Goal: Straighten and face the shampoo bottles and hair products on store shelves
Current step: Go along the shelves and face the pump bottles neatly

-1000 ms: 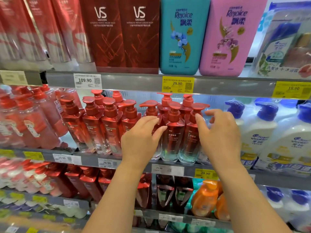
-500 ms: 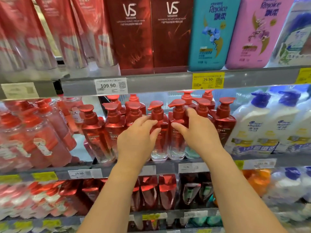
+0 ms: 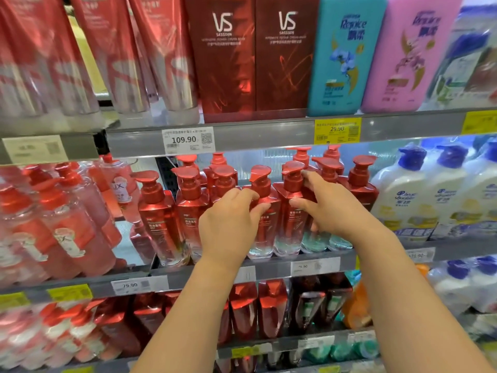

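Two hands work the middle shelf (image 3: 204, 274) among the red pump bottles. The left hand (image 3: 228, 222) curls partly closed around one red bottle (image 3: 265, 227), thumb and fingertips on its shoulder. The right hand (image 3: 330, 208) wraps the neighbouring red bottle (image 3: 291, 211), thumb across its front, one finger raised to the pump neck. Both bottles stand upright at the shelf's front edge, touching each other. Left of them, two more red bottles (image 3: 158, 219) stand in the front row; beyond these there is a gap. White bottles (image 3: 403, 200) crowd the right side.
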